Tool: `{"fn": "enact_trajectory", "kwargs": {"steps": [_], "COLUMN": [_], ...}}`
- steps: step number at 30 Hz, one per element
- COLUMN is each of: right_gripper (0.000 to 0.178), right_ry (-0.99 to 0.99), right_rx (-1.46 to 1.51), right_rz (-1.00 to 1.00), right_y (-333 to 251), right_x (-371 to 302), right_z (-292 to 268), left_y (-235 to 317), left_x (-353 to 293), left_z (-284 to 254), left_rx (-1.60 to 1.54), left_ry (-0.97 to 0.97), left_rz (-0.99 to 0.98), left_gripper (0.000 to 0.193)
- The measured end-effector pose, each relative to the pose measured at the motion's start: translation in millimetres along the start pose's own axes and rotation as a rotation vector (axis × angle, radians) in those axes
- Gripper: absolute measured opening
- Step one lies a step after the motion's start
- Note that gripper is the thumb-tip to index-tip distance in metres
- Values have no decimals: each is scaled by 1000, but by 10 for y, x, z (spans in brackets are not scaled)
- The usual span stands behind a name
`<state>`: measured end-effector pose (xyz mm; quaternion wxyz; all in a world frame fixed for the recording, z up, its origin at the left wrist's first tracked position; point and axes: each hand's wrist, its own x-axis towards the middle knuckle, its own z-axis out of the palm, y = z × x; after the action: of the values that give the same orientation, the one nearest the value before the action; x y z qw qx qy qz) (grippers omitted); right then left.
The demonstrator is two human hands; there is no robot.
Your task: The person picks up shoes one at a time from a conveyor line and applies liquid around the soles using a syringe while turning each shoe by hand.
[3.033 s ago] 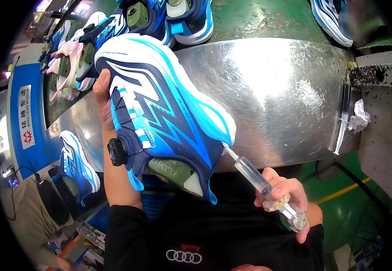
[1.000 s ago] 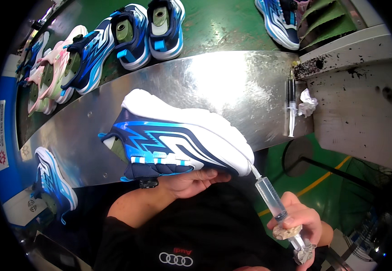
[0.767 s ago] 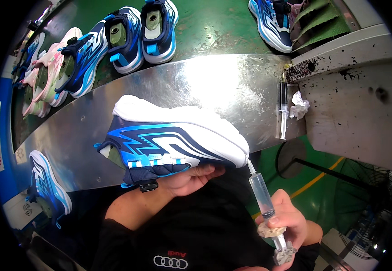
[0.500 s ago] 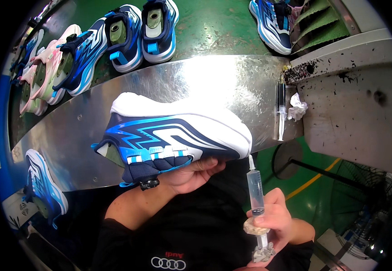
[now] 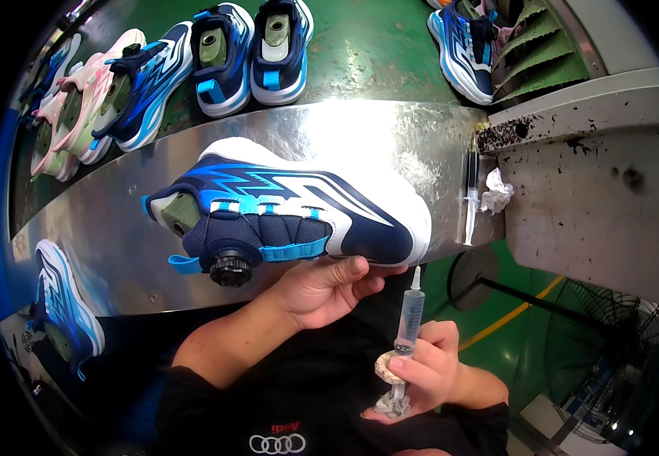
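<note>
A navy, blue and white sneaker [image 5: 269, 205] lies on its side in the air, toe to the right, its black dial and green shoe insert showing. My left hand [image 5: 322, 292] grips it from below near the forefoot, some fingers hidden beneath. In my right hand [image 5: 432, 365] is a clear syringe [image 5: 410, 315], pointing up, with white wrapping around its flange and plunger end. The syringe's fine tip is at the edge of the sole by the toe; whether it touches cannot be made out.
Beyond a metal ledge [image 5: 132, 228], several shoes stand on a green surface [image 5: 360, 53]. A dark-filled syringe [image 5: 472, 190] and crumpled white tissue [image 5: 497, 191] lie on the right. Another sneaker [image 5: 67, 304] is at left, and a black fan [image 5: 611, 334] stands lower right.
The sneaker has rolled so more of its upper and dial face up. My right hand and the syringe have shifted left and tilted slightly.
</note>
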<state>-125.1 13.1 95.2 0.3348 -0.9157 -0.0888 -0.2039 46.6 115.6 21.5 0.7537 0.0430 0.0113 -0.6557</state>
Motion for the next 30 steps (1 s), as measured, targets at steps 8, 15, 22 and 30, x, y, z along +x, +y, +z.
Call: {"fn": "enact_trajectory", "kwargs": {"steps": [8,15,22,30], "right_gripper": [69,68,68,77], "right_ry": [18,27,35,175], "right_rx": [-107,-135,-133,-209], "right_rz": [-35,-43,-27,-103], "right_y": [29,44,31,295], "right_x": [-38,-50,-7,4], "right_z": [79,106,124,-77], "left_y": [-25,-28,9,-26], "left_x": [-14,-3,-8,-509], "left_z": [-4,-12,43,-173], "left_rx": [8,15,33,44], "left_ry": [29,47,62,4], "left_rz": [8,13,43,-56], "left_gripper": [29,28,29,53]}}
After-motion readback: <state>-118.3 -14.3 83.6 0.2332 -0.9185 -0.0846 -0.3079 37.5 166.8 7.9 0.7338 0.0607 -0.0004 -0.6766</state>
